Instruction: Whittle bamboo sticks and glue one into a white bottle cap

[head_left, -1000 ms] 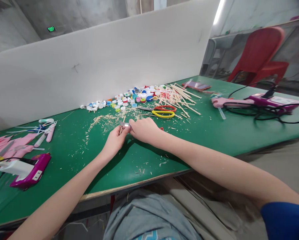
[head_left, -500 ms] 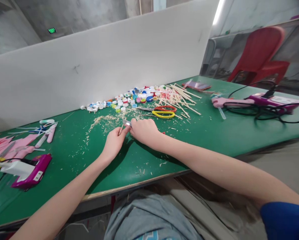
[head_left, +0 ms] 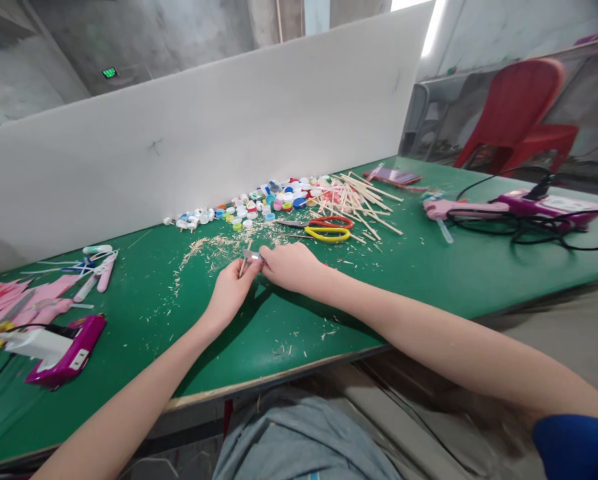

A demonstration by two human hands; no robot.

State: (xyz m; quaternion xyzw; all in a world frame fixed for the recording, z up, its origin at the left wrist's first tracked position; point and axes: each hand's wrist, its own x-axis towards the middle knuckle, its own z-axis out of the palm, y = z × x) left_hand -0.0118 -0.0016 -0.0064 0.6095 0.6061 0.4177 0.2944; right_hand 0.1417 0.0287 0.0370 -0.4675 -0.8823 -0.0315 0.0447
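My left hand (head_left: 230, 292) pinches a short wooden stick (head_left: 243, 265) that points away from me, just above the green table (head_left: 429, 267). Close to its right, my right hand (head_left: 291, 265) is closed on a small knife; its metal blade (head_left: 251, 255) lies across the stick near its tip. Wood shavings (head_left: 213, 245) are scattered on the table just beyond both hands.
Behind the hands lie red and yellow scissors (head_left: 327, 228), a pile of wooden sticks (head_left: 361, 197) and several coloured bottle caps (head_left: 259, 203). A pink glue gun (head_left: 459, 209) with black cables lies right. A magenta device (head_left: 61, 348) and pink scraps lie left. A white board (head_left: 203, 127) backs the table.
The blade slid outward along the stick half a second ago, then came back toward my hands. The camera tilted slightly, and the hands stayed in place.
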